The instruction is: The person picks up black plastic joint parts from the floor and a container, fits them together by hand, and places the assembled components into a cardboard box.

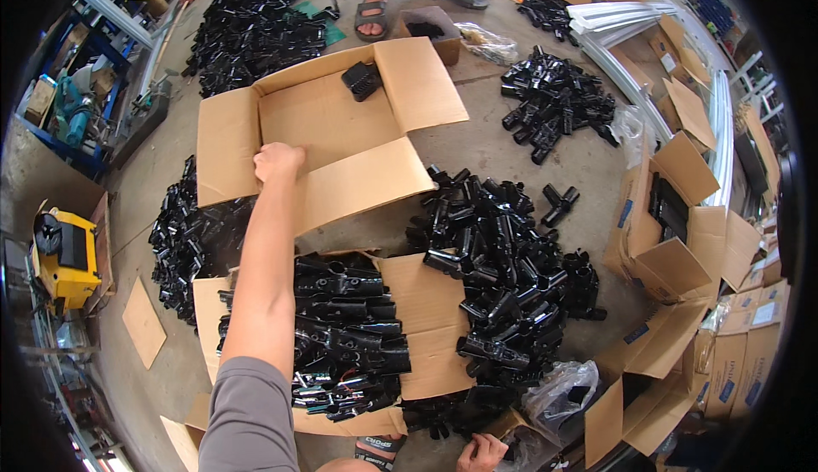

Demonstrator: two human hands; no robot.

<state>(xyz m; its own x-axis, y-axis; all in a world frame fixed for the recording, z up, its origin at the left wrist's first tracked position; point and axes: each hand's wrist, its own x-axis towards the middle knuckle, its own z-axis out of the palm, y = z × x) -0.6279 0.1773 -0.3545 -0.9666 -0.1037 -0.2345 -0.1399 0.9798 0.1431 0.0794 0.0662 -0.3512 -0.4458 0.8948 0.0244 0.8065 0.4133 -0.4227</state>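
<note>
My left hand (276,162) reaches far forward and grips the near edge of a large open cardboard box (324,118), where the flap folds. Inside that box lies one small black ribbed part (362,79) at the far corner. Closer to me stands a second open box (426,314) filled with glossy black plastic pipe fittings (345,336). My right hand (481,453) is low at the bottom edge, fingers curled near black fittings and a clear plastic bag (562,391); what it holds is unclear. A big loose heap of black fittings (511,272) lies to the right.
More black fitting heaps lie at the left (183,238), far left (251,25) and far right (558,101). Open cartons (673,242) stack at the right. Another person's sandalled feet (371,16) stand beyond the box. A yellow machine (66,255) sits at left.
</note>
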